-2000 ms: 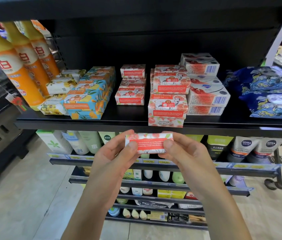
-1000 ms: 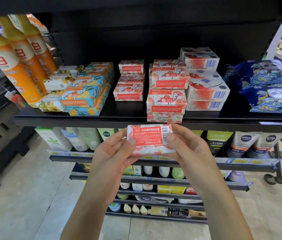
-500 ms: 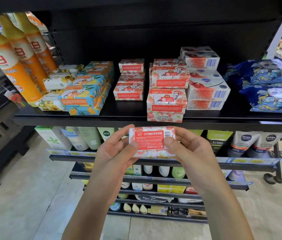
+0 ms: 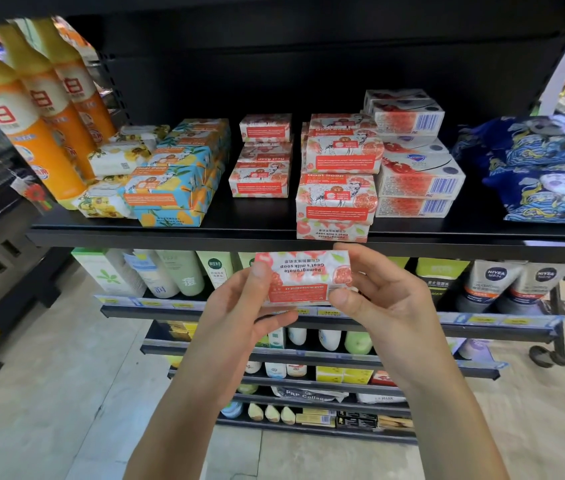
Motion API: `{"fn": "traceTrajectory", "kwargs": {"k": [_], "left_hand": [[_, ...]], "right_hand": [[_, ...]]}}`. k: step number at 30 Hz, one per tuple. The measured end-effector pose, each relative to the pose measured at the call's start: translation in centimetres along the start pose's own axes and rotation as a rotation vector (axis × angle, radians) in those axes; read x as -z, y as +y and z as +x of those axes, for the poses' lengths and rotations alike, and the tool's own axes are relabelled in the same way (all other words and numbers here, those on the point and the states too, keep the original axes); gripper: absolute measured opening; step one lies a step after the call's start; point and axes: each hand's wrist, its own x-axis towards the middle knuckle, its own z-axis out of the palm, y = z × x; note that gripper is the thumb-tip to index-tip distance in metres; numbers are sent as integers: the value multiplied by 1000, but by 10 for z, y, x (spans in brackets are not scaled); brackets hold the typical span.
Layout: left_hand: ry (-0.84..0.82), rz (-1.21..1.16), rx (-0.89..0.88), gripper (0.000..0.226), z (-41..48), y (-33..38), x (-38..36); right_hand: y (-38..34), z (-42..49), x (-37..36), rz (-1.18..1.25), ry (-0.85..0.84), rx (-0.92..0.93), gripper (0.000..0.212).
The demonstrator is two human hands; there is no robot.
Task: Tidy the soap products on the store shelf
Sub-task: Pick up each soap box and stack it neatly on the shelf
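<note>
Both hands hold a pomegranate goat's milk soap bar (image 4: 303, 276) just below the front edge of the black shelf (image 4: 156, 233). My left hand (image 4: 239, 315) pinches its left end, my right hand (image 4: 383, 303) its right end. The bar's long side faces me with the print upside down. On the shelf above stands a stack of the same red-and-white soap (image 4: 338, 194), with a shorter stack (image 4: 262, 168) to its left.
Blue-and-orange soap packs (image 4: 177, 174) and yellow floral bars (image 4: 114, 174) lie at the shelf's left beside orange bottles (image 4: 31, 126). White barcode boxes (image 4: 416, 168) and blue packets (image 4: 547, 171) sit at the right. Lower shelves hold tubes and bottles.
The bar has been turned in my hands: the red label face that faced me has tipped down, and the side with the upside-down print now faces me. The hands stay below the shelf edge.
</note>
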Motion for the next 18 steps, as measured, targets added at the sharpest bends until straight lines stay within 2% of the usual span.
{"fn": "traceTrajectory", "kwargs": {"k": [8,14,18], "left_hand": [[37,-73,-22,42,0,-2,2],[35,-64,-49,39,-2,-2,3],[22,-68,-53,47,-2,-3,2]], "right_hand": [[3,0,-1,-10,-87,-12,53],[4,0,-4,-109,22,-192,76],[2,1,-8,-101,43,-263,77]]}}
